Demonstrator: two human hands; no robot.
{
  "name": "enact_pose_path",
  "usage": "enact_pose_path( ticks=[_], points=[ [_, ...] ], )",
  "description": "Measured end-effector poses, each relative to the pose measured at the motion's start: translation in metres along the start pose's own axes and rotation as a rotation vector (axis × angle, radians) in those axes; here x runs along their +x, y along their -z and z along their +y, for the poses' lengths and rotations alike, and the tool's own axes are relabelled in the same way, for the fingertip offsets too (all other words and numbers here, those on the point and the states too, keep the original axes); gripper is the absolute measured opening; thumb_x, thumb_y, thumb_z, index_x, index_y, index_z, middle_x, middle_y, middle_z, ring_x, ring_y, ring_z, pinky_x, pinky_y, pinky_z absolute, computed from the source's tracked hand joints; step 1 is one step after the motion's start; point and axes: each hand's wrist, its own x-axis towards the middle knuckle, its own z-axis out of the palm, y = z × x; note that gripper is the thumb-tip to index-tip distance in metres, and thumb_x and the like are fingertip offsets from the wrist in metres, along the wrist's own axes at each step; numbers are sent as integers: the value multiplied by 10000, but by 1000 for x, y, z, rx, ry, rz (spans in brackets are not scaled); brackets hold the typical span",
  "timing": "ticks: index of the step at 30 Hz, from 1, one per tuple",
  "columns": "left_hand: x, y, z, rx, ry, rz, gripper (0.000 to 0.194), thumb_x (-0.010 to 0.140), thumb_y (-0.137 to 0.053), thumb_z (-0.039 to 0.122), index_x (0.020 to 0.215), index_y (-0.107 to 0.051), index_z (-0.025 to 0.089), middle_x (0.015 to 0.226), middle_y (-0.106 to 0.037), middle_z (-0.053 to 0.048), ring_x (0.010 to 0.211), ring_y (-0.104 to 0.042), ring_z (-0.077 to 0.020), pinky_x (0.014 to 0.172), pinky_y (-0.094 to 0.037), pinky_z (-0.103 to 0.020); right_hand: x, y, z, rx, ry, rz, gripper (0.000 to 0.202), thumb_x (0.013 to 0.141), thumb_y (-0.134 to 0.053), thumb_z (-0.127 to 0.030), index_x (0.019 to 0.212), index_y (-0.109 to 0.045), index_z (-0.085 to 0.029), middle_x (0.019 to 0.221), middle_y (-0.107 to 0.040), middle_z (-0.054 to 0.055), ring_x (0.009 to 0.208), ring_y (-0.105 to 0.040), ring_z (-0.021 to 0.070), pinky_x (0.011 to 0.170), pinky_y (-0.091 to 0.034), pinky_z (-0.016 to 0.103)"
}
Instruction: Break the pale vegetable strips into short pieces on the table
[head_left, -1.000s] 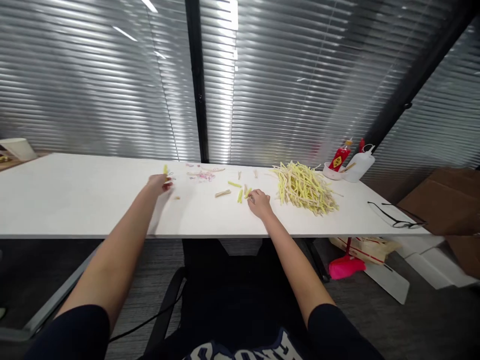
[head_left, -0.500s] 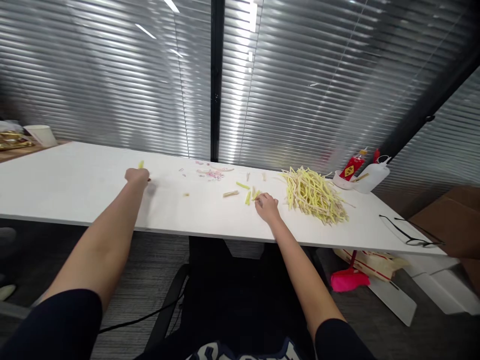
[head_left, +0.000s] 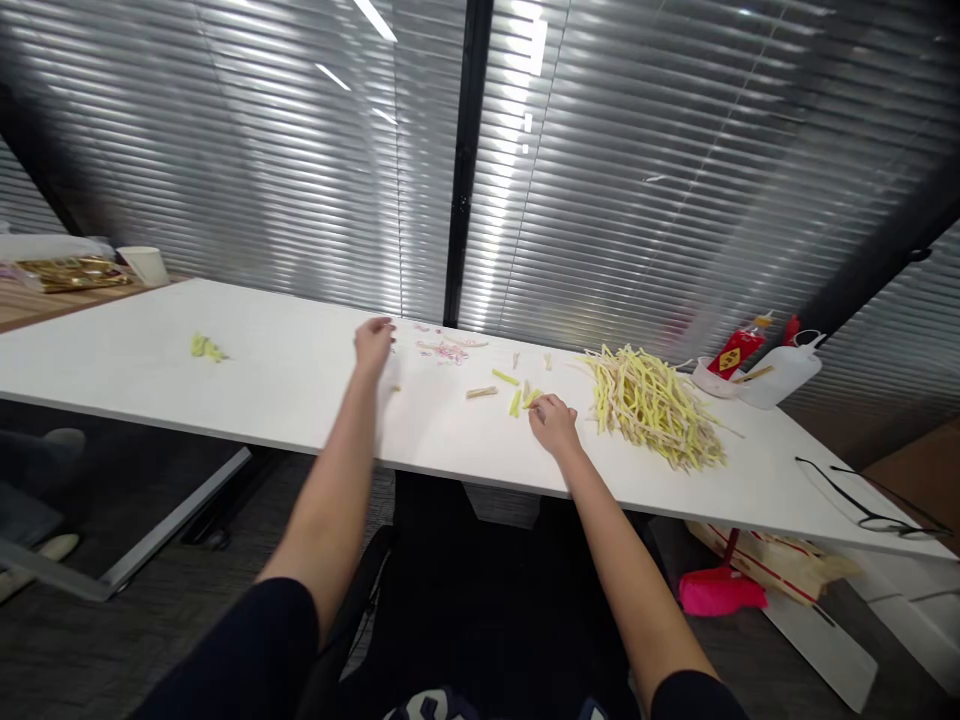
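Note:
My left hand (head_left: 374, 345) is raised over the white table (head_left: 300, 400), left of a scatter of small pink and pale rings (head_left: 450, 351); its fingers are apart and nothing shows between them. Near the front edge, my right hand (head_left: 553, 420) rests with bent fingers at some short yellow pieces (head_left: 515, 402); what the fingertips hold is too small to make out. A pale bundle (head_left: 481, 392) lies to its left. Right of it is a large heap of yellow and cream strands (head_left: 649, 405). At the far left sits a small yellow-green cluster (head_left: 206, 347).
At the right stand a red bottle (head_left: 739, 348) in a pink bowl (head_left: 716, 382) and a white squeeze bottle (head_left: 784, 372). Black glasses (head_left: 877, 520) lie at the right edge. A paper cup (head_left: 146, 266) and gold packaging (head_left: 71, 273) are at the back left.
My left hand has moved right from the far left and opened, and the yellow-green cluster now shows there. The view has turned left. My right hand stays by the short pieces.

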Motion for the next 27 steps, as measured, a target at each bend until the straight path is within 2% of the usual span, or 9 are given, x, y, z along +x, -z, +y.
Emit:
enact_pose_path(
  ticks=[3,6,10,13,18,21,23,25,27],
  points=[
    [-85,-36,29,-101,-159,-179,278,846,-479,244,1059,-623,139,991,-669,-57,718,-609,-122,708,-496,-260,-1,1,0,15,7,10,216,843,-452,-238,966,-629,-224,1050,-613,66,981,-532,219,816,-292,354],
    [-184,-49,48,-69,-318,-411,281,853,-503,318,1069,-622,183,943,-664,-44,697,-591,-124,707,-496,-264,-3,1,-1,14,16,25,215,840,-454,-230,970,-626,-221,1054,-616,66,988,-534,218,814,-291,352],
    [-296,-34,43,248,-442,-683,284,909,-417,304,1129,-573,215,1005,-630,-59,848,-605,-158,768,-489,-283,-3,1,-1,11,23,44,201,832,-470,-228,963,-622,-215,1055,-616,64,996,-533,218,821,-295,349],
    [-343,-2,11,683,-458,-885,351,883,-425,202,1208,-556,206,1091,-616,-96,945,-606,-230,777,-495,-354,-3,1,-2,16,11,43,202,836,-460,-228,954,-623,-215,1054,-615,66,995,-531,220,818,-298,349],
    [-363,82,-61,1217,-346,-791,438,839,-511,198,1272,-574,211,1354,-501,-157,1236,-453,-380,965,-390,-532,-1,3,-4,3,-8,19,211,831,-453,-219,954,-624,-214,1046,-608,71,990,-526,221,806,-296,348],
    [-359,123,-79,1354,-236,-884,555,807,-488,115,1343,-512,252,1431,-418,-161,1090,-571,-391,806,-491,-509,0,4,-4,-9,-16,8,221,834,-443,-218,954,-628,-216,1041,-600,74,977,-522,221,799,-296,346],
    [-348,136,-75,1369,-80,-976,645,802,-397,33,1405,-421,261,1397,-448,-194,842,-675,-291,673,-529,-426,0,4,-4,-7,-15,2,224,834,-439,-216,953,-629,-219,1044,-597,73,976,-520,220,797,-296,344],
    [-330,136,-63,1307,-11,-1045,607,804,-356,6,1374,-452,188,1168,-618,-198,791,-684,-249,669,-527,-372,0,4,-4,-2,-13,0,221,833,-439,-215,946,-628,-220,1044,-600,70,974,-522,218,798,-295,345],
    [-303,127,-49,1261,-28,-956,447,857,-312,68,1205,-580,151,958,-678,-167,839,-680,-267,697,-516,-375,-1,4,-4,0,-13,1,217,834,-439,-218,941,-629,-219,1047,-604,73,970,-523,220,801,-295,349]
  ],
)
